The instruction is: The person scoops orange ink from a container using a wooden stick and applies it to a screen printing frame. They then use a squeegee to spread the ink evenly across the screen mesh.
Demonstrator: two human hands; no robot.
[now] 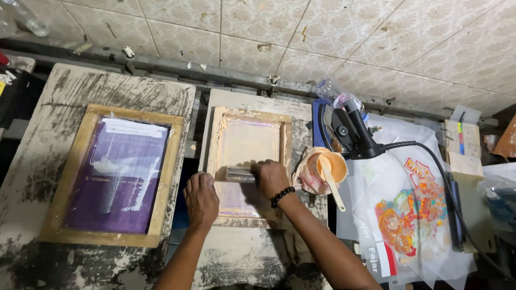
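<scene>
A small wooden screen frame [250, 116] with pale mesh lies on a worn board in the middle. My right hand [272, 178], with a black bead bracelet at the wrist, grips a metal-backed squeegee [240, 174] lying across the mesh. My left hand [201, 198] presses flat on the frame's lower left edge, fingers together. An orange cup [332, 166] of pale ink with a flat stick [333, 185] in it stands just right of the frame, wrapped in crumpled plastic.
A bigger wooden frame with purple mesh [115, 174] lies on the left board. A black heat tool [352, 131] with a cable sits at the right, above transparent sheets with a colourful print [411, 215]. A tiled wall runs behind.
</scene>
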